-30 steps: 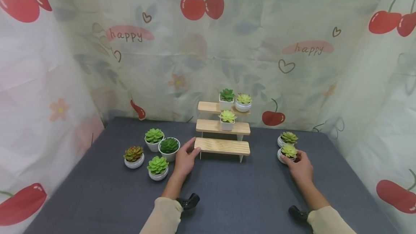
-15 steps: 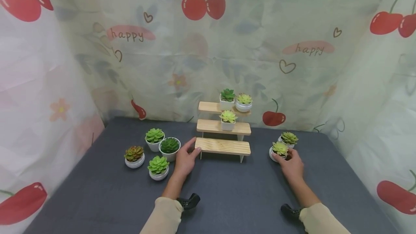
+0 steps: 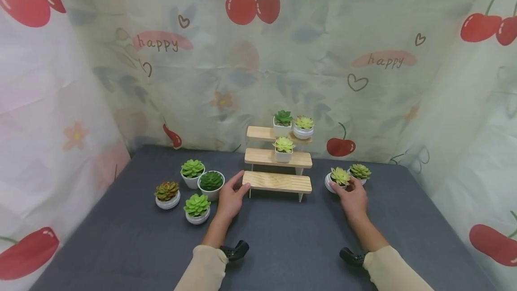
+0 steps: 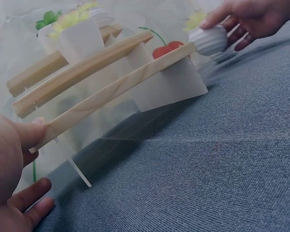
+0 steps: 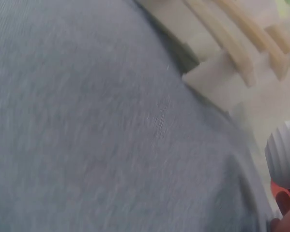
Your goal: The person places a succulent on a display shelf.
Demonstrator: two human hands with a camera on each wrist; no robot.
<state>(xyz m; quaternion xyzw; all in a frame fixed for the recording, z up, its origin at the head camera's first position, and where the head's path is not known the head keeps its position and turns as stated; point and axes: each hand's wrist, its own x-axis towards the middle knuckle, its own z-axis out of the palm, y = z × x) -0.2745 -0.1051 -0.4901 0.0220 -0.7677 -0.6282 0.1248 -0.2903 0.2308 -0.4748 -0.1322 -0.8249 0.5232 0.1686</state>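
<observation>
My right hand (image 3: pixel 354 200) grips a potted succulent (image 3: pixel 339 177) with yellow-green leaves in a round white ribbed pot, just right of a three-step wooden display stand (image 3: pixel 278 182). In the left wrist view this pot (image 4: pixel 208 40) is lifted over the cloth. My left hand (image 3: pixel 231 199) pinches the left end of the stand's lowest step, thumb on top and a finger beneath. On the top step sit a dark green succulent (image 3: pixel 282 125) in a square pot and a pale one (image 3: pixel 303 127) in a round pot. A yellow-green succulent (image 3: pixel 283 149) occupies the middle step.
Left of the stand, several potted succulents stand grouped: a reddish one (image 3: pixel 167 195), two bright green ones (image 3: pixel 192 173) and a dark green one (image 3: pixel 211 185) close to my left hand. Another succulent (image 3: pixel 359 173) sits behind my right hand. A cherry-print curtain (image 3: pixel 258 71) backs the dark-clothed table (image 3: pixel 291 246).
My right hand has carried the yellow-green succulent leftward and slightly back, toward the stand. My left hand has stayed at the end of the lowest step.
</observation>
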